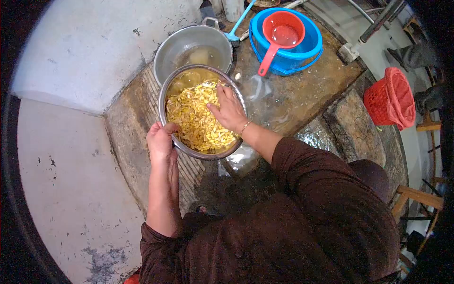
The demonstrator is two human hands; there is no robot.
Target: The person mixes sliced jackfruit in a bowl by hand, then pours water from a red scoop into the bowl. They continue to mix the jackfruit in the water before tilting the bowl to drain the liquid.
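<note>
A round metal bowl (164,98) holds a heap of small yellow and whitish cut pieces (196,113), whose kind I cannot make out. My left hand (161,138) grips the bowl's rim at the lower left, thumb over the edge and fingers underneath. On the right side, my right hand (229,109) lies over the pieces with its fingers stretched out and the thumb apart. Behind the bowl stands a grey metal basin (163,54) with cloudy liquid in it. The bowl overlaps the basin's near edge; whether it rests there cannot be seen.
A blue bucket (257,28) with a red dipper (268,59) in its top stands at the back right. Beside the basin is a blue-handled brush (232,36). A red basket (376,102) stands farther right, near another person's legs (416,57). A white wall (71,61) borders the left.
</note>
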